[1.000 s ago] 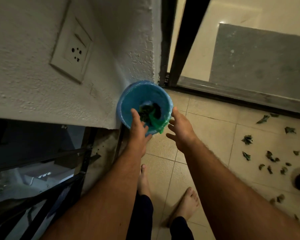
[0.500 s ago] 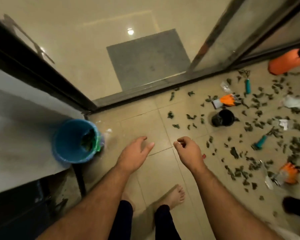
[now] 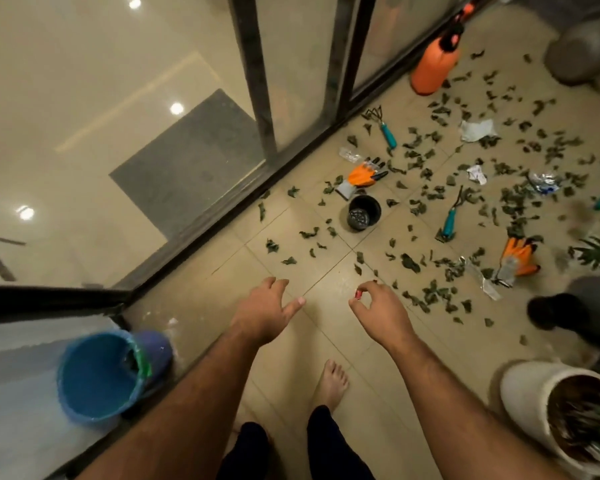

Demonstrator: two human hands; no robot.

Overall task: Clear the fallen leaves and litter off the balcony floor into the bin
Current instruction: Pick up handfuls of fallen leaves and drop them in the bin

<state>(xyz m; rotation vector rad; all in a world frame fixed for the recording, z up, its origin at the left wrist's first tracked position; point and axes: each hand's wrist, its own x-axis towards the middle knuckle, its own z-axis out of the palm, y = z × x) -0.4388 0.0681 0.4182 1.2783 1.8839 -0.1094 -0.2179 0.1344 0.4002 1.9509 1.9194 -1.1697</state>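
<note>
- Balcony floor (image 3: 291,348): beige tiles; I see dark leaves (image 3: 426,216) scattered thickly over the right half, thinner toward the middle, none right under my hands.
- Sliding glass door (image 3: 291,98) with a dark frame runs diagonally along the upper left; a grey mat (image 3: 187,164) lies on the room floor behind the glass.
- Blue bin (image 3: 97,375), lower left against the wall, tilted with its mouth toward me; green liner at its rim, something dark inside.
- White planter (image 3: 530,393), lower right, with some plant in it.
- Orange sprayer bottle (image 3: 433,67) stands upright by the door track, top right.
- Left hand (image 3: 267,306): empty, fingers spread and loose, palm down over bare tile.
- Right hand (image 3: 378,306): fingertips pinch a small red bit (image 3: 358,293); can't tell what it is.
- Black pot (image 3: 363,213) on its side among the leaves, an orange glove (image 3: 361,176) just beside it; a second orange glove (image 3: 518,256) further right.
- Teal-handled rake (image 3: 385,129), teal-handled hand tool (image 3: 450,220).
- Litter: crumpled white paper (image 3: 477,129), smaller scraps near it.
</note>
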